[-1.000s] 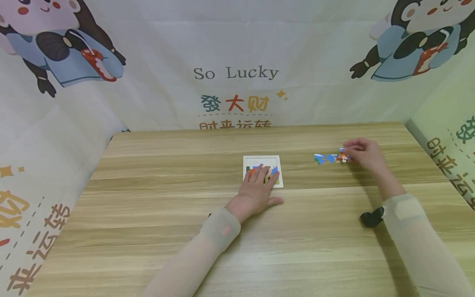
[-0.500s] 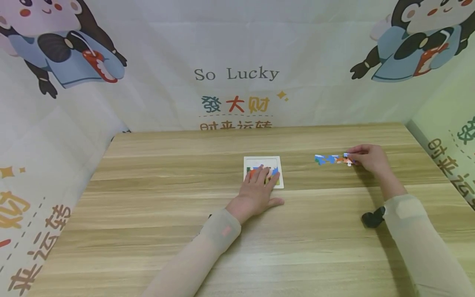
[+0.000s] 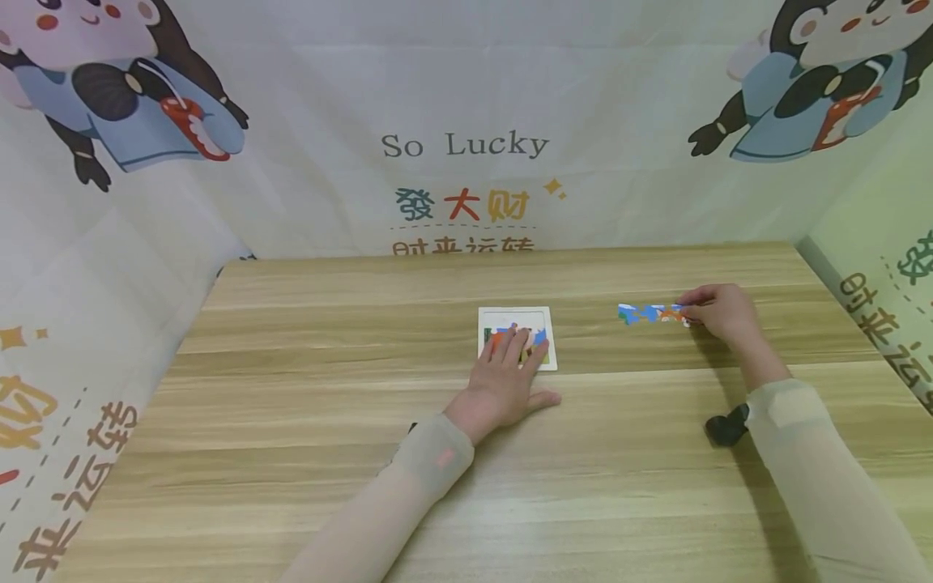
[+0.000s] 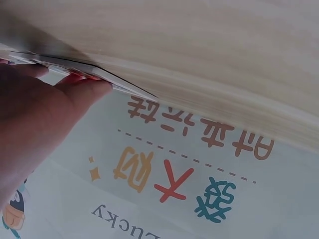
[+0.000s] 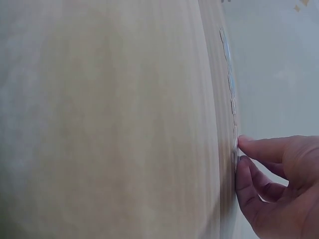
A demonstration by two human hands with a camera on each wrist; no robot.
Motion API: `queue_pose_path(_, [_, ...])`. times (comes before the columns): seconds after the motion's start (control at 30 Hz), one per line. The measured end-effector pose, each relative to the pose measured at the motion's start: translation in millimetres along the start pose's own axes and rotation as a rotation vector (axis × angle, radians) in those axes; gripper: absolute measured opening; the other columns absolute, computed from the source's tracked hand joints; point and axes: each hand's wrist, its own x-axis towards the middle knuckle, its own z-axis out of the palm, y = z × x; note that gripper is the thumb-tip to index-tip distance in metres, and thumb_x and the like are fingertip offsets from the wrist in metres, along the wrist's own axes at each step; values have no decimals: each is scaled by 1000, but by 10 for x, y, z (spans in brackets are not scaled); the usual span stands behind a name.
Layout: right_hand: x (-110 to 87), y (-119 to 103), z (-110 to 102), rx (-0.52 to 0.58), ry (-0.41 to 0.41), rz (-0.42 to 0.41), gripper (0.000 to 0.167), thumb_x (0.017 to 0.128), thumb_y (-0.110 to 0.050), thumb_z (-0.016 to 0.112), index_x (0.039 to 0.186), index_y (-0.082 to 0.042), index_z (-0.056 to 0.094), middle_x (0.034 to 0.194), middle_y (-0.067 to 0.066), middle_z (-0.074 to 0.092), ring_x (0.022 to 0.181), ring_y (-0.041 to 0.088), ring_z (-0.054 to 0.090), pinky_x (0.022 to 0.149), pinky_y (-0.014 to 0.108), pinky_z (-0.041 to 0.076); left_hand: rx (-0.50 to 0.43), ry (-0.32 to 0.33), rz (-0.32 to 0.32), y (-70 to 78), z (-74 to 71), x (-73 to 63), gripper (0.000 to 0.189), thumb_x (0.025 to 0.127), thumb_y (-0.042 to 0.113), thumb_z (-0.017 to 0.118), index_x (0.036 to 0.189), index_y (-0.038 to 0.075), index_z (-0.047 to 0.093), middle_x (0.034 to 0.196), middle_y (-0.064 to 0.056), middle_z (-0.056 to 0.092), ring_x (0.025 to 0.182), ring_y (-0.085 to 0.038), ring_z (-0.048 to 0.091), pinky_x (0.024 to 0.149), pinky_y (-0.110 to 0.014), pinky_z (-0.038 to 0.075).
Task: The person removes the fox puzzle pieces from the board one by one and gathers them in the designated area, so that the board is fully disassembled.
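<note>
My left hand point(image 3: 501, 387) rests straight-fingered on the puzzle tray point(image 3: 535, 317); right of that tray, my right hand point(image 3: 724, 313) pinches the puzzle row point(image 3: 649, 313)'s far end, probably light, stiff, best held edgewise.

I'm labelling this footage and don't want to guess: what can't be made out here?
- Head: the lower middle of the picture in the white frame, covered by the left hand.
- Head: the right end of the row of puzzle pieces, covered by the right hand.
- Right wrist: what is printed on that row, seen almost edge-on.
- Left wrist: part of the left hand, cut off by the left edge.
</note>
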Motion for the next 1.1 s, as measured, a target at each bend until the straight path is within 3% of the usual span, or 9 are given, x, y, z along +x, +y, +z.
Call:
queue_pose_path(0.2, [-35, -4, -2, 47, 20, -13, 29, 97, -14, 63, 116, 8, 65, 108, 25, 70, 69, -3, 55, 63, 17, 47, 5, -24, 11, 8, -1, -33, 82, 97, 69, 34, 162, 26, 9, 170, -6, 2, 158, -25, 0, 129, -44, 6])
queue_pose_path(0.33, [-63, -46, 12, 49, 54, -33, 30, 99, -17, 61, 117, 6, 64, 118, 29, 65, 88, 20, 65, 63, 15, 44, 0, -30, 16, 12, -3, -53, 83, 97, 70, 34, 162, 25, 9, 170, -7, 0, 158, -25, 0, 129, -44, 5])
queue_pose_path(0.43, [-67, -112, 42, 41, 81, -53, 30, 100, -18, 58, 118, 6, 63, 124, 32, 62, 109, 40, 60, 63, 14, 43, -24, -26, 18, 13, 1, -59, 84, 97, 70, 35, 162, 24, 10, 170, -7, 0, 158, -25, 0, 129, -44, 5])
queue_pose_path(0.6, [-64, -270, 90, 67, 80, -82, 30, 100, -17, 58, 120, 4, 64, 124, 30, 62, 111, 40, 60, 63, 14, 43, -50, -12, 14, 17, 16, -58, 87, 96, 71, 37, 162, 20, 14, 170, -8, 1, 158, -26, 2, 128, -45, 5])
queue_pose_path(0.8, [-30, -454, 172, 126, 53, -111, 30, 100, -18, 60, 120, 4, 65, 121, 28, 64, 84, 8, 60, 60, 18, 50, -64, -1, 21, 0, 20, -57, 88, 95, 71, 39, 160, 14, 20, 170, -9, 1, 158, -26, 2, 128, -45, 6])
queue_pose_path(0.87, [-22, -512, 209, 138, 39, -123, 30, 99, -18, 60, 120, 3, 65, 121, 28, 64, 83, 5, 58, 61, 18, 51, -67, -5, 28, -11, 11, -62, 87, 96, 71, 39, 160, 14, 20, 170, -9, 0, 158, -26, 1, 128, -45, 5])
queue_pose_path(1.1, [13, -753, 394, 168, -26, -164, 32, 100, -19, 59, 123, 3, 63, 125, 26, 63, 112, 35, 61, 70, 14, 47, -58, 8, 62, -50, -7, -91, 89, 95, 69, 42, 160, 14, 20, 170, -8, 6, 158, -27, 7, 128, -41, 10])
